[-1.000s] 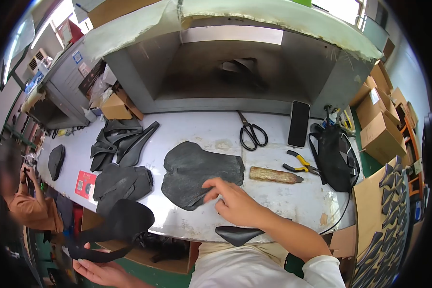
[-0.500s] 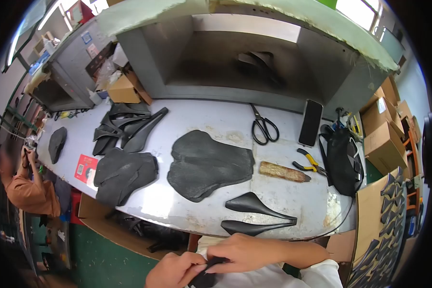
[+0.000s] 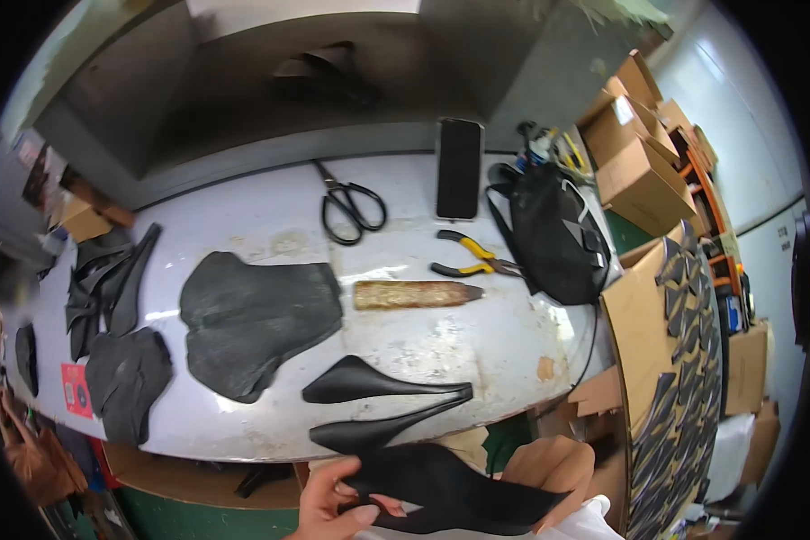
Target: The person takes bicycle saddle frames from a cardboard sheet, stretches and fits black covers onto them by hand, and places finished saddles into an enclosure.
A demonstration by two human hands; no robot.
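A black flexible piece (image 3: 441, 490) with an opening in it is stretched between my two hands at the bottom of the view. My left hand (image 3: 333, 504) pinches its left end. Around its right end is my right hand (image 3: 553, 468), its fingers partly hidden behind the piece. Just beyond, at the table's front edge, lies a black V-shaped strap part (image 3: 360, 382). A large dark grey sheet (image 3: 256, 319) lies flat to the left, with a worn wooden-looking tool (image 3: 409, 294), yellow-black pliers (image 3: 472, 256) and black-handled scissors (image 3: 351, 209) to its right.
A phone (image 3: 459, 171) and a black bag (image 3: 558, 234) are at the table's back right. Dark straps (image 3: 108, 288), another grey stack (image 3: 130, 378) and a red card (image 3: 76, 390) lie left. Cardboard boxes (image 3: 643, 180) stand right. Another person's orange-brown clothing (image 3: 45, 463) shows lower left.
The view has turned right. From one hand over the table and one holding a black piece, my hands came together at my lap and now spread the piece. The V-shaped part lies uncovered.
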